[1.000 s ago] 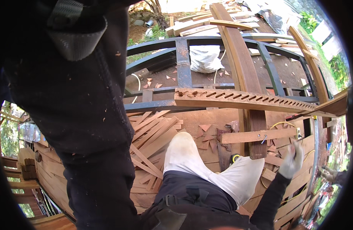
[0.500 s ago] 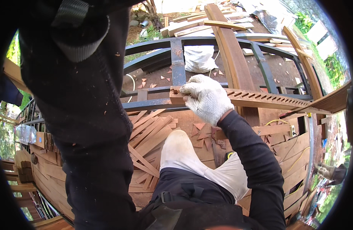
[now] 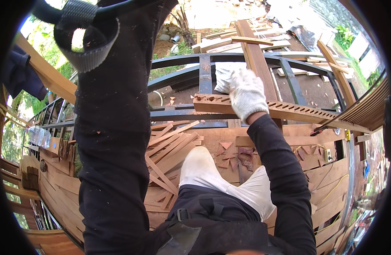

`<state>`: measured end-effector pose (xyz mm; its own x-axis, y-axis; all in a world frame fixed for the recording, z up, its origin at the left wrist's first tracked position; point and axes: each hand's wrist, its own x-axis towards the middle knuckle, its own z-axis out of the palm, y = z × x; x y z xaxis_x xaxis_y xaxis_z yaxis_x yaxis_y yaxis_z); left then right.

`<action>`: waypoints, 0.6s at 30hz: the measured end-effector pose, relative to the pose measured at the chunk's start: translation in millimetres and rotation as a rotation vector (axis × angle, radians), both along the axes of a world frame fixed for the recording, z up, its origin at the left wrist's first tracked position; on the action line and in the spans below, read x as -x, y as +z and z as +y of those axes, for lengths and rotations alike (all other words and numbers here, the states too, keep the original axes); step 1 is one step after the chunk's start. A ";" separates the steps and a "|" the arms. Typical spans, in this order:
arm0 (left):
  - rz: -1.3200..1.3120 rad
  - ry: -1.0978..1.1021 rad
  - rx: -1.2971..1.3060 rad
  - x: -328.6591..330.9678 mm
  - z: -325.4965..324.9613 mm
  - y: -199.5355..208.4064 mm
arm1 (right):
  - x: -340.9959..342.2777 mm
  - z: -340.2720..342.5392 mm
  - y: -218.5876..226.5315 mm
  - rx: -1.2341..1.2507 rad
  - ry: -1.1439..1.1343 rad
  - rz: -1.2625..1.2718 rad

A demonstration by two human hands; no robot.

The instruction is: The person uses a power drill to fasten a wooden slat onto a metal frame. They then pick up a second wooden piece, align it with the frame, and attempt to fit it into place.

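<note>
My right hand (image 3: 247, 95), in a white knit glove, is over a notched wooden bar (image 3: 289, 110), a little right of its left end. Its fingers point away from me and blur against a white sack (image 3: 223, 76), so their grip is unclear. A row of slanted notches runs along the bar's top, with rough hollows near the left end. The bar crosses a dark metal frame (image 3: 174, 114). My left arm (image 3: 115, 127), in a black sleeve, stretches up past the top edge; the left hand is out of sight.
Thin wooden slats (image 3: 174, 148) lie piled near my knee, beside triangular offcuts (image 3: 225, 156) and a handsaw (image 3: 246, 158). A wide plank (image 3: 257, 57) runs away over the frame. More slats (image 3: 369, 104) fan out at right, near a red-handled tool (image 3: 316, 132). A webbing strap (image 3: 87, 53) hangs upper left.
My right hand has moved from the bar's left end, rightward and farther away, uncovering the hollows there. The left arm appears farther right. The whole view has shifted slightly.
</note>
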<state>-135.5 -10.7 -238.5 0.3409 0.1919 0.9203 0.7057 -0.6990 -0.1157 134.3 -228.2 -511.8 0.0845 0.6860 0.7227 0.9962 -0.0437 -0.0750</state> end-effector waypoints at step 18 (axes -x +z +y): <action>0.225 -0.160 -0.127 -124.4 7.0 101.5 | -95.2 -114.4 14.7 0.497 -0.122 0.218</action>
<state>-11.1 -3.7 -137.0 0.5560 0.0077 0.8312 0.5342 -0.7694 -0.3502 229.5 -342.6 -497.1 0.2964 0.9158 0.2709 0.9453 -0.2409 -0.2201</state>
